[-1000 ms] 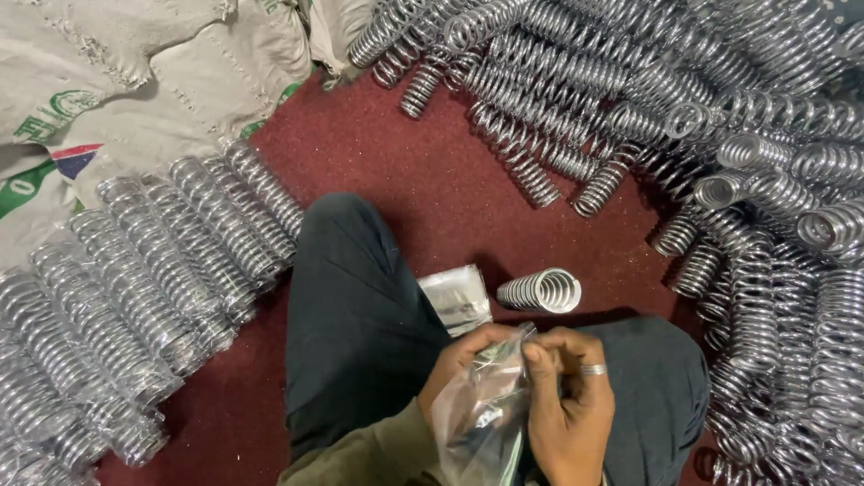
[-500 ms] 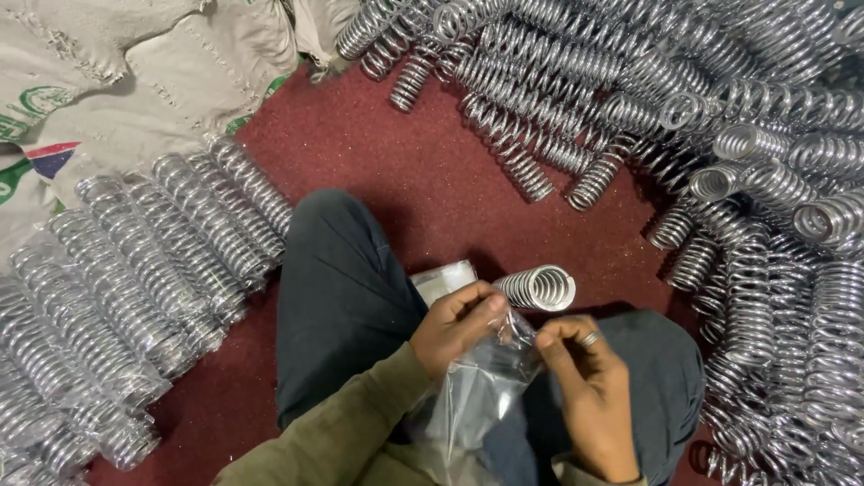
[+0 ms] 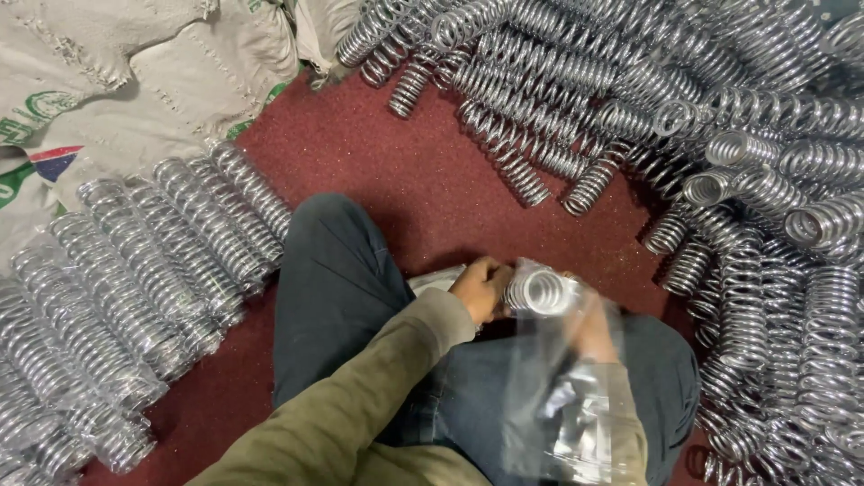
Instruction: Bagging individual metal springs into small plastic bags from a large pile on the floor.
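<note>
Bag [image 3: 576, 405] now over spring [image 3: 538, 292]

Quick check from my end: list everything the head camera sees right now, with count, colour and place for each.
Spring in hand: one, silver coil, centre, its open end facing the camera, at the mouth of the bag.
Plastic bag: one, clear, over the right hand and lap.
Loose springs: too many to count, silver, heaped along the top and right.
Wrapped springs: many, silver in clear plastic, laid in rows on the left.
Sacks: several, off-white woven with green and red print, top left.
Floor: dark red, centre.
Flat packet: one, pale, partly hidden behind the left hand.
Trousers: dark, centre.
Sleeve: olive, bottom centre.
Left hand: touching the spring's end.
Right hand: blurred behind the bag.
</note>
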